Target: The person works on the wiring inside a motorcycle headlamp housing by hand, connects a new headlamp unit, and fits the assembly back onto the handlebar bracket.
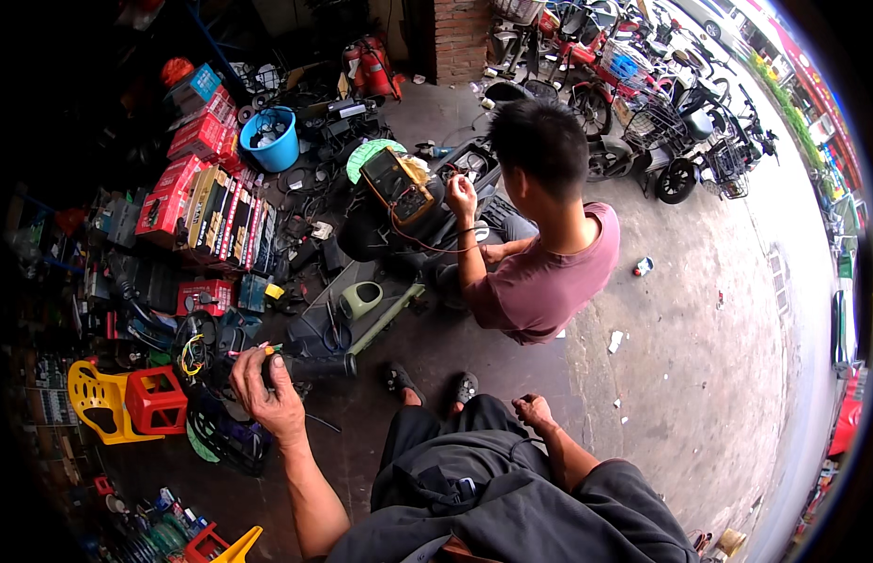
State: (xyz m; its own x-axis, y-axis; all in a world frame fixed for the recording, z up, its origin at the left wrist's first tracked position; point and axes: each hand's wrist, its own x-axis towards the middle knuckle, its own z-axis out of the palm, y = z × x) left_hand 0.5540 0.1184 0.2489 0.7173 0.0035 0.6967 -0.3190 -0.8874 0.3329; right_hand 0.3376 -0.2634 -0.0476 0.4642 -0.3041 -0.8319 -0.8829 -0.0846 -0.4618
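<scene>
My left hand [267,392] is raised at the left, thumb and fingers closed on thin coloured wires [270,350] whose ends show at the fingertips. Beside it lie a black cylindrical part [326,367] and more loose wires [190,355], yellow among them. Near my right thigh, my right hand [534,412] is curled into a loose fist, with nothing visible in it. Ahead, a co-worker [558,253] in a dull red shirt crouches at an opened electric scooter [474,164]. A multimeter [397,185] with a red lead rests on it.
A yellow plastic chair [89,399] and a red stool [156,401] stand at the left. Behind them are stacked boxes [206,136], a blue bucket [269,138] and scattered parts. A green-grey scooter panel [361,299] lies ahead. Parked bikes [675,178] line the far right.
</scene>
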